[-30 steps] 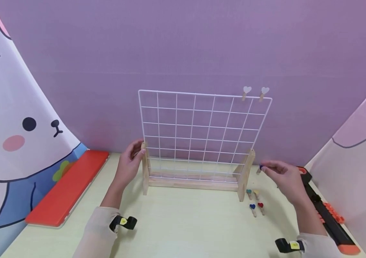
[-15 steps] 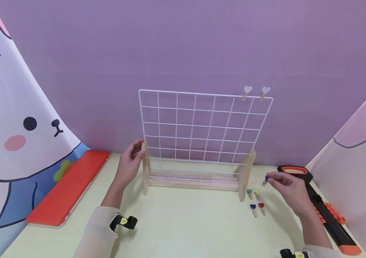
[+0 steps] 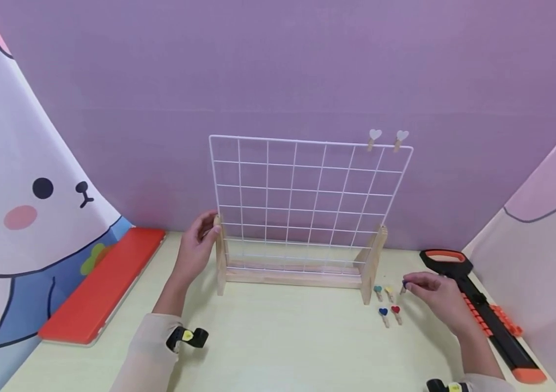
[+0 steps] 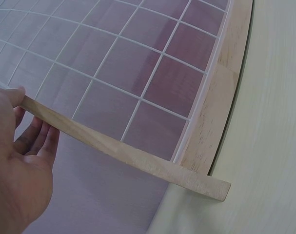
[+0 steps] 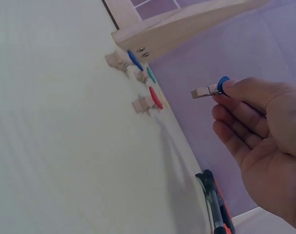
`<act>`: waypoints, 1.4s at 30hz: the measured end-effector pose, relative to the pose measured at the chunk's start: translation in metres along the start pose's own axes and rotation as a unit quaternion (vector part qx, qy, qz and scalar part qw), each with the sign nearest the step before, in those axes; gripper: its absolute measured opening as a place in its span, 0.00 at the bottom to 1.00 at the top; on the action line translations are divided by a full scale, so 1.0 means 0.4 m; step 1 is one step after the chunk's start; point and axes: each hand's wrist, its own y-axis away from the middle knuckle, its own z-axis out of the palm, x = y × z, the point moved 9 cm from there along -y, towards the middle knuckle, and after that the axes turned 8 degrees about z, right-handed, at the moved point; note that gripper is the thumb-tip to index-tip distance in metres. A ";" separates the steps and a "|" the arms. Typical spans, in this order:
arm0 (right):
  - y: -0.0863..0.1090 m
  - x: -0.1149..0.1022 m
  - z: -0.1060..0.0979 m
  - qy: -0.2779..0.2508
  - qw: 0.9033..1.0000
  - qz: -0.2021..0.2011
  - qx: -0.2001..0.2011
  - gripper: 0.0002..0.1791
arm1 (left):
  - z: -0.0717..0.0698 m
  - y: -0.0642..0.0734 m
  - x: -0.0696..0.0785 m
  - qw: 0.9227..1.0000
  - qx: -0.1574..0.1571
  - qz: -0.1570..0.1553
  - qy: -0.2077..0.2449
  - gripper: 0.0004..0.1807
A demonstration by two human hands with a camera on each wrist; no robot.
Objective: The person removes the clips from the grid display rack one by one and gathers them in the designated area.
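My left hand (image 3: 194,247) pinches the top of the left wooden upright (image 4: 138,158) of a stand that holds a white wire grid (image 3: 295,141). To the right of the stand, my right hand (image 3: 437,302) pinches a small wooden clothespin (image 5: 204,91) by its blue heart end, with its tip pointing away from the fingers. Left of that hand on the table lie loose heart clothespins: teal (image 3: 378,289), yellow (image 3: 389,292), blue (image 3: 383,312) and red (image 3: 395,310). Two clothespins with white hearts, one inner (image 3: 374,134) and one at the corner (image 3: 402,135), are clipped on the grid's top wire.
A long red case (image 3: 106,286) lies on the table at the left. On the right, beyond my right hand, is a black and orange tool with a loop handle (image 3: 446,261). A purple backdrop (image 3: 282,65) rises behind the grid.
My right hand, with the blue-heart clothespin in its fingers, has moved a little right and then down toward me, beside the loose clothespins. The left hand stays on the upright.
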 end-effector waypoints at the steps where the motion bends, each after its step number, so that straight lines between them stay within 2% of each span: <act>1: -0.001 0.005 0.002 0.002 1.000 -0.002 -0.003 0.19 | 0.000 0.000 0.000 1.000 0.001 0.000 0.000 0.23; 9: -0.006 0.030 0.021 0.033 0.999 -0.026 -0.010 0.14 | 0.003 0.000 0.002 1.000 -0.002 0.002 -0.001 0.23; 15: -0.011 0.042 0.033 0.075 0.997 -0.012 -0.007 0.12 | 0.003 0.001 0.006 1.000 -0.001 0.006 0.003 0.23; 24: -0.019 0.066 0.045 0.095 0.995 0.000 0.000 0.15 | 0.001 0.002 0.002 1.000 0.000 0.002 0.000 0.23; 42: -0.032 0.108 0.061 0.070 0.997 0.014 -0.002 0.18 | 0.001 0.001 -0.003 1.000 -0.004 -0.005 -0.004 0.24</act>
